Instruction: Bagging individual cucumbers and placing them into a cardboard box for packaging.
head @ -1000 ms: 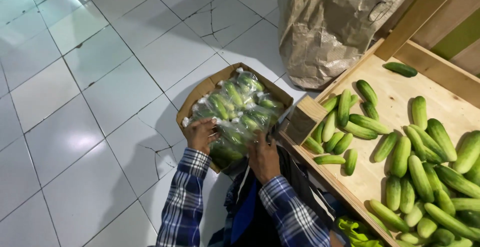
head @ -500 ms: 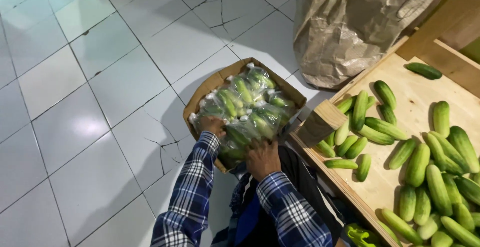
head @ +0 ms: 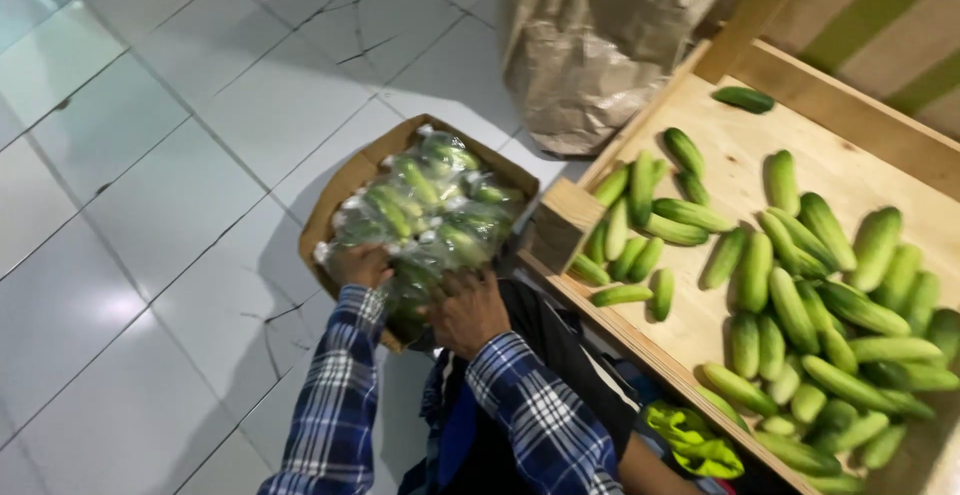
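Change: since the earlier frame I see both hands stay on the bag while the view slides right.
Left hand (head: 358,265): clasps the bag's near-left edge, sleeve extended forward.
Right hand (head: 468,310): fingers curled on the near-right edge, steadying the load.
Bag of cucumbers (head: 430,217): clear plastic, resting in the cardboard box (head: 345,190) on the tiled floor (head: 150,205).
Wooden tray (head: 740,155): loose cucumbers (head: 800,295), just right of the box.

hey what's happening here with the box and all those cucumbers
A person in a plaid shirt reaches both hands into a cardboard box on the tiled floor, full of plastic-wrapped cucumber packs. The left hand and right hand each grip packs at the near edge. Loose cucumbers lie on a wooden display shelf alongside.
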